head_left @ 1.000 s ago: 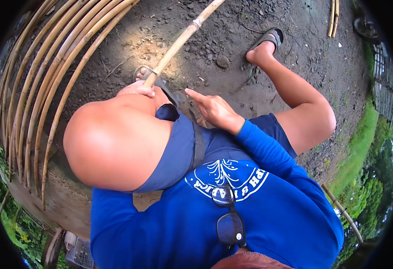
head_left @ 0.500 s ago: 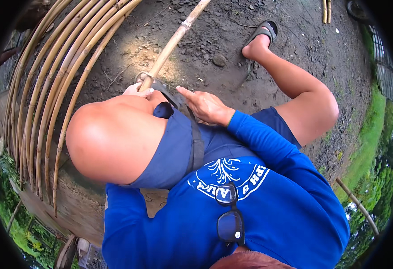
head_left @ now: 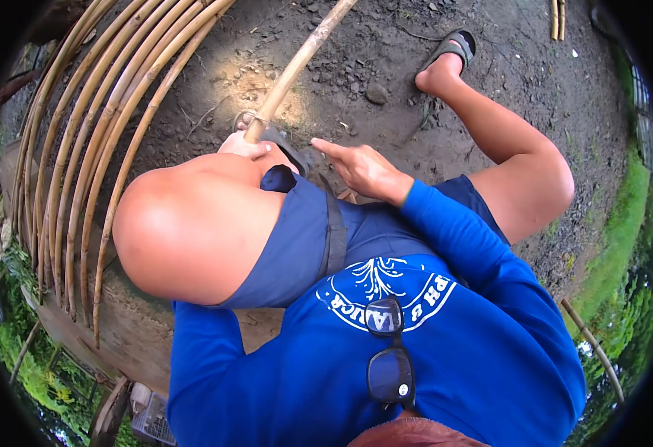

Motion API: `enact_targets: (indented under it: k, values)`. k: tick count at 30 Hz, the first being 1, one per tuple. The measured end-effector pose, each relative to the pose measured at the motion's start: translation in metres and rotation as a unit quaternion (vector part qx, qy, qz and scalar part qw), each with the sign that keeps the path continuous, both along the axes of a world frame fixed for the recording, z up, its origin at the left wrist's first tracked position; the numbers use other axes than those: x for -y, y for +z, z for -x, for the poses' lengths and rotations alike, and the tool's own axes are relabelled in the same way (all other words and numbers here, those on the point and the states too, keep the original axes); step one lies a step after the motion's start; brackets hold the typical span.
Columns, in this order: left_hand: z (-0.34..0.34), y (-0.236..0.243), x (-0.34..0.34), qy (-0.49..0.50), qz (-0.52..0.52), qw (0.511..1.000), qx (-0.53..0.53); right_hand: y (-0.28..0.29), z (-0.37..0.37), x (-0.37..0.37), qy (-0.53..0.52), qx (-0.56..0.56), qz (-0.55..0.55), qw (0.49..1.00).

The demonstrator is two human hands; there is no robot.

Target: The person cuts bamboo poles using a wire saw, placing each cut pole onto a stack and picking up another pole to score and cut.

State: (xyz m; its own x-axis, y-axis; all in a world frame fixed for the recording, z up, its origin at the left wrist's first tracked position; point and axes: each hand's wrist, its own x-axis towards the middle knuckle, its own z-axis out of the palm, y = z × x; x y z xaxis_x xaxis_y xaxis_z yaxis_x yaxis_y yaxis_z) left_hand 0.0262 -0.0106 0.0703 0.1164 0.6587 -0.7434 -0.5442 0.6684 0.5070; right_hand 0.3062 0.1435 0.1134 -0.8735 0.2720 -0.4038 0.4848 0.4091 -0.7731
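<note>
My left hand [head_left: 243,146] is wrapped round the lower end of a pale bamboo pole [head_left: 300,65], beside my bent left knee. The pole slants up and away to the right, past the top edge of the view. A sandal [head_left: 285,145] on my left foot shows just under that end. To the right of the pole, apart from it, is my right hand [head_left: 364,170]. Its index finger points left toward the pole and the other fingers curl underneath. Whatever these curled fingers hold, if anything, is hidden from view.
Several long bent bamboo poles [head_left: 92,141] stand in a row on my left. Dark, pebbly soil [head_left: 386,45] lies ahead, with a stone [head_left: 376,93] on it. My right leg stretches out to a sandalled foot [head_left: 449,59]. Glasses [head_left: 390,350] hang on my blue shirt.
My right hand has drawn slightly away from the pole, to the right. My left hand still grips the pole's lower end. The whole view has shifted a little.
</note>
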Motion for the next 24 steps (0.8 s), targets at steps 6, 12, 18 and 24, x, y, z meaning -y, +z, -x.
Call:
enact_targets:
  k: [6,12,18,24]
  values:
    - [0.0,-0.004,-0.013,0.002,-0.021,1.0,0.0,-0.058,0.104,0.0,-0.003,-0.12,-0.069,0.99]
    - [0.003,-0.002,0.008,0.018,-0.014,1.0,-0.001,-0.01,0.001,-0.001,0.013,-0.033,-0.037,0.999]
    - [-0.006,-0.004,-0.016,0.0,-0.029,1.0,0.005,-0.058,0.086,-0.005,-0.012,-0.126,-0.076,0.989]
    - [-0.003,0.001,0.012,0.015,-0.009,1.0,0.009,-0.008,0.008,-0.004,0.024,-0.031,-0.055,0.998]
